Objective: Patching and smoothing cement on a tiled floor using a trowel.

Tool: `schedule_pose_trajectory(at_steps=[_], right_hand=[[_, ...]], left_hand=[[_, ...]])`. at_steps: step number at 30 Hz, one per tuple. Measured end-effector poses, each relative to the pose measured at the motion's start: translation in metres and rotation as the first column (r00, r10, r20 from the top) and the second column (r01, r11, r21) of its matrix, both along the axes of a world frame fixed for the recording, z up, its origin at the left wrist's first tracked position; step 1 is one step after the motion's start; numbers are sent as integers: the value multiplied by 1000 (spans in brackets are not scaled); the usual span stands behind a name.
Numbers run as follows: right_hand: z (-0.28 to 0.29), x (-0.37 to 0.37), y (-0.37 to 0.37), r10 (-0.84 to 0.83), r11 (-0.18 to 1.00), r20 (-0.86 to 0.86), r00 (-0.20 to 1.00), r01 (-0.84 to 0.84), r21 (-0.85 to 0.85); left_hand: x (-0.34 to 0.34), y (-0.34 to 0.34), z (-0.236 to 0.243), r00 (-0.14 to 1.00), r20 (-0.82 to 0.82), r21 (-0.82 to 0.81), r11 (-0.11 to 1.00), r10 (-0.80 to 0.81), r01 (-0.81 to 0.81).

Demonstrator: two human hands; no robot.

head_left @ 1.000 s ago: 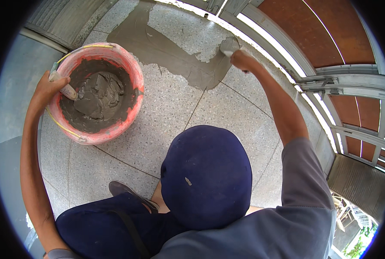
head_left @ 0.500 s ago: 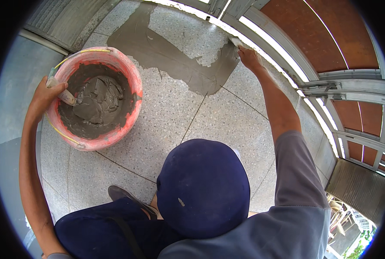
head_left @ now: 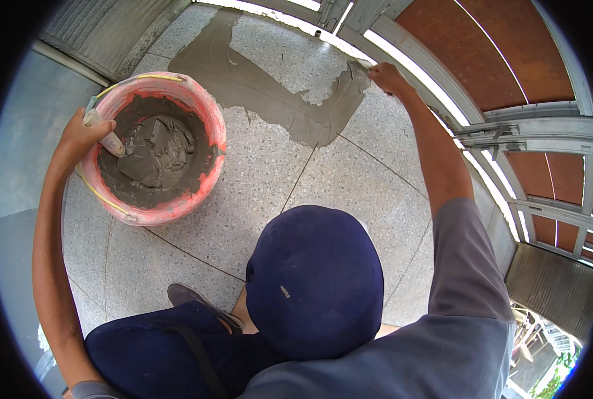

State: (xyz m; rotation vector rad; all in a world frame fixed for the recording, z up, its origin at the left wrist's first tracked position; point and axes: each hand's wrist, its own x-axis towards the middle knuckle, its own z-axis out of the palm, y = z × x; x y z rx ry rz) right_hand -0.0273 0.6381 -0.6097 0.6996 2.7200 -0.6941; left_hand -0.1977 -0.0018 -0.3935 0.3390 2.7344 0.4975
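A pink-red bucket (head_left: 211, 178) with a yellow handle stands at the left, holding wet grey mortar (head_left: 170, 149). At its left rim my left hand (head_left: 78, 141) is closed around the pale handle of a trowel (head_left: 113, 143), whose mortar-covered blade seems to rest on the mortar. A smeared layer of mortar (head_left: 263, 86) spreads over the speckled floor beyond the bucket. Stretched out to the far right, my right hand (head_left: 389, 78) grips a flat-bladed trowel (head_left: 359, 64). Its blade shows partly, at the right end of the mortar layer, and its handle is hidden by my fingers.
A metal-framed door with brown panels (head_left: 469, 53) lines the far right, bright gaps along its foot. A grey wall (head_left: 40, 133) stands at the left. My bent knee (head_left: 316, 279) in dark blue fills the lower middle. A short dark stub (head_left: 317, 33) stands by the door.
My right hand has moved slightly away with its trowel, along the mortar's right end. The bucket has shifted a little to the right, and my left hand with its trowel has moved along.
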Motion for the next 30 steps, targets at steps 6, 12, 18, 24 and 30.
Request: schedule_pose_trajectory(at_steps=[6,12,18,24,30], right_hand=[[-46,8,-11,118,984,118,986,-132,123],[22,25,-31,-30,981,76,997,44,-189],[-24,17,-21,41,946,-110,993,-3,324],[-65,18,-21,52,927,-88,995,-15,376],[-32,43,-17,24,1000,26,999,-25,1]], left_hand=[[-4,1,-8,999,-20,17,999,-35,35],[0,-13,2,999,-31,-9,1000,16,-16],[-1,-8,-2,1000,-16,-20,1000,19,-19],[3,-1,2,1000,6,54,998,18,-18],[-4,-22,-5,994,-108,-70,997,15,-23]])
